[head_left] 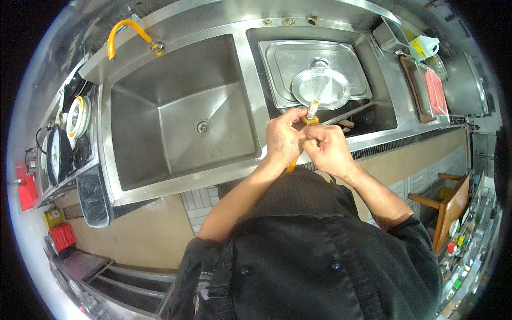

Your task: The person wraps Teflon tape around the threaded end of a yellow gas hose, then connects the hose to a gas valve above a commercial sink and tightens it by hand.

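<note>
Over the front edge of the right basin, both my hands work close together at a yellow tube (292, 165) with a metal end fitting (313, 110). My left hand (285, 137) is closed round it just below the fitting, thumb near a yellow collar. My right hand (328, 147) is pinched shut beside it, with a thin pale strand running up toward the fitting. What the strand is, I cannot make out. Behind the fitting, an oval metal platter (301, 85) rests on a large rectangular steel lid (277, 56) in the right basin.
The left basin (184, 106) has a round drain. A yellow curved tap (128, 23) rises at its far left corner. Plates and pans (79, 118) stand on the left. A pink container (436, 93) and a jug (424, 47) sit on the right. A wooden chair (450, 210) stands behind me.
</note>
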{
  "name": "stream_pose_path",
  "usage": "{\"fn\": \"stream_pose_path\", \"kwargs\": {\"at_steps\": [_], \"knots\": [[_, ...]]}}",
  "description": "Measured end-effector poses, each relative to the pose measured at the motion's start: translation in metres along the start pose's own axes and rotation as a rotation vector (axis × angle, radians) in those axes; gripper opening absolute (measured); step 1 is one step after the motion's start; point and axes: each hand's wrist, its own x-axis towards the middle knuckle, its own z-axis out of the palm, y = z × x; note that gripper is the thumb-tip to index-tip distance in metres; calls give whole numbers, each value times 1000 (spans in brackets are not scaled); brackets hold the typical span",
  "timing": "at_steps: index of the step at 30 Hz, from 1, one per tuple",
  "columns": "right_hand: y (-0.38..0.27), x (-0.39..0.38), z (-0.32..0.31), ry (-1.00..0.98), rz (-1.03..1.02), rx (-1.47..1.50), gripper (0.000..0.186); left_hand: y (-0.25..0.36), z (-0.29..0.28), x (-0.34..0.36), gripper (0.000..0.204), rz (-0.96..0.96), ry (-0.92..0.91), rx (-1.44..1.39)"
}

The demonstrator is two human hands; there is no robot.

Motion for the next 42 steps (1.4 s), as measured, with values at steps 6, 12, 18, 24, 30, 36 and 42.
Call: {"fn": "stream_pose_path", "kwargs": {"at_steps": [6, 12, 18, 24, 30, 36, 42], "knots": [[2, 1, 1, -11, 5, 5, 19, -7, 1, 2, 37, 42, -5, -46], [5, -2, 2, 27, -68, 1, 14, -3, 2, -1, 41, 5, -21, 18], [-9, -5, -4, 10, 60, 171, 17, 25, -7, 2, 38, 109, 17, 170], [-7, -9, -12, -36, 31, 93, 15, 30, 3, 1, 40, 316, 140, 313], [-8, -12, -11, 21, -17, 122, 15, 25, 11, 5, 45, 368, 145, 326], [-10, -13, -11, 58, -41, 67, 17, 26, 15, 7, 48, 396, 136, 315], [-4, -16, -4, 95, -152, -42, 12, 22, 15, 5, 52, 299, 72, 386]]}}
